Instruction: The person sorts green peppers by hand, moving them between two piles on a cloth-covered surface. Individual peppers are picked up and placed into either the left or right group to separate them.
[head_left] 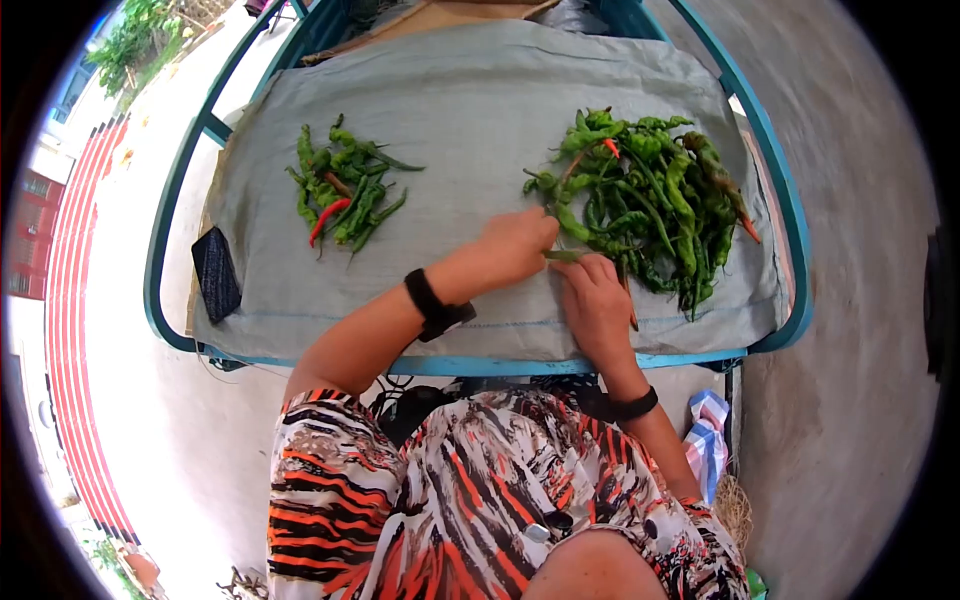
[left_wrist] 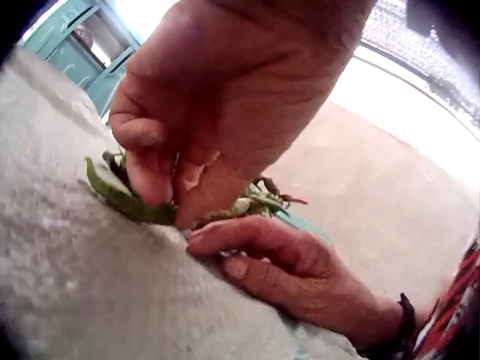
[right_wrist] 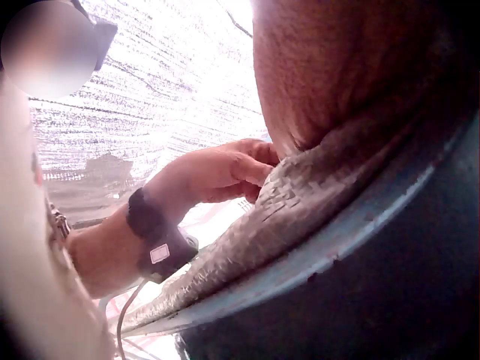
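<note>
Fingers of left hand (head_left: 510, 246) pinching one pepper (head_left: 562, 255), right hand (head_left: 597, 308) grip unclear, two piles (head_left: 650, 192), ten and two o'clock

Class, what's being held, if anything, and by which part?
A green pepper, pinched by the left hand away from one free end. Whether the pinch is at the stem, and whether the right hand grips too, is unclear.

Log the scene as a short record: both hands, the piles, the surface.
left hand: pinches a green pepper
right hand: close beside it, fingertips by the pepper; grip unclear
smaller pile: left in head view, mostly green, with a red pepper
larger pile: right in head view, mostly green
surface: grey cloth, teal frame along its sides
</note>
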